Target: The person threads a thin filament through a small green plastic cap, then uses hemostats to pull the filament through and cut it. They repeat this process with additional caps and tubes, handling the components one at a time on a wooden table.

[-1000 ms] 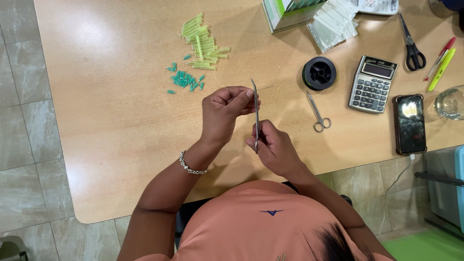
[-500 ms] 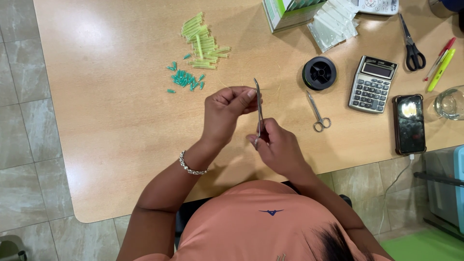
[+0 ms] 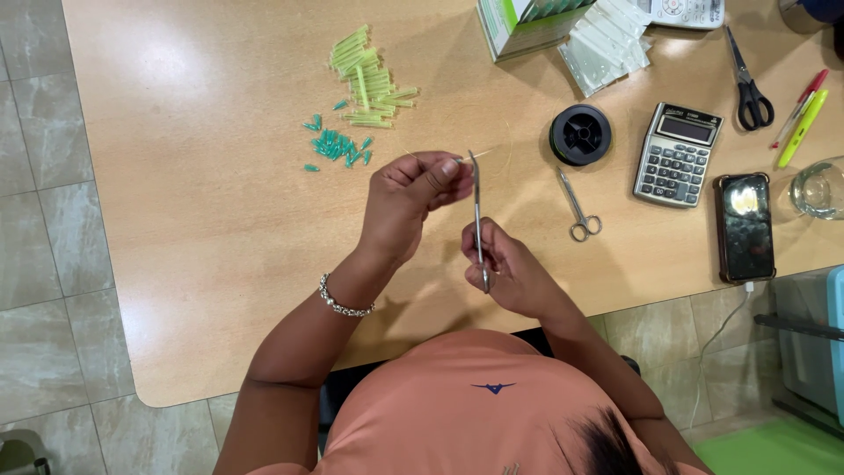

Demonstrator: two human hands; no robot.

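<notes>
My left hand (image 3: 411,198) is raised over the wooden table (image 3: 202,220), its fingers pinched on a thin clear line (image 3: 485,153) that curves off to the right. My right hand (image 3: 510,271) sits just right of it and grips slim metal forceps (image 3: 477,207), held upright with the tip close to the left fingertips. A silver bracelet (image 3: 343,302) circles my left wrist. Beyond the hands lie a pile of yellow-green tubes (image 3: 367,77) and a scatter of small teal beads (image 3: 336,145).
A black line spool (image 3: 580,135), small metal scissors (image 3: 578,207), a calculator (image 3: 676,153), a phone (image 3: 744,226), black-handled scissors (image 3: 747,79), pens (image 3: 802,119) and a glass (image 3: 819,187) lie to the right. A box (image 3: 523,22) and clear bags (image 3: 607,46) sit at the far edge.
The forceps have shifted slightly to the right and stand more upright. Both hands stay close together in nearly the same place.
</notes>
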